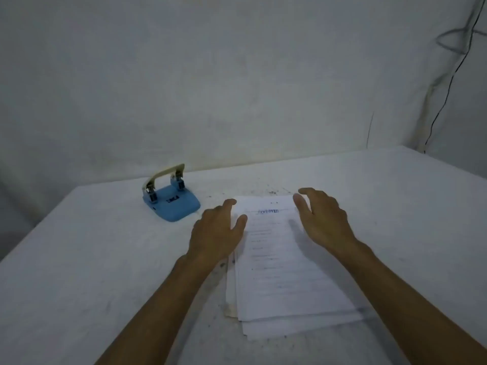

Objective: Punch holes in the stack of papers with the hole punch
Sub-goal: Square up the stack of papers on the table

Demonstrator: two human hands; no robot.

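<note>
Left grip: my left hand (216, 230) is spread and holding nothing, at the left edge of the loose stack of white printed paper sheets (284, 267), thumb over the top sheet.
Right grip: my right hand (322, 219) is open and empty, cupped at the stack's far right corner.
Why so: I judge both hands bracket the sheets to square them, since the lower edges lie fanned and uneven.
Stack: flat on the white worktop (92, 259), in front of me.
Punch: the blue two-hole punch with cream lever (171, 197) stands apart to the left, lever up, slot empty.
Containers: none visible.
</note>
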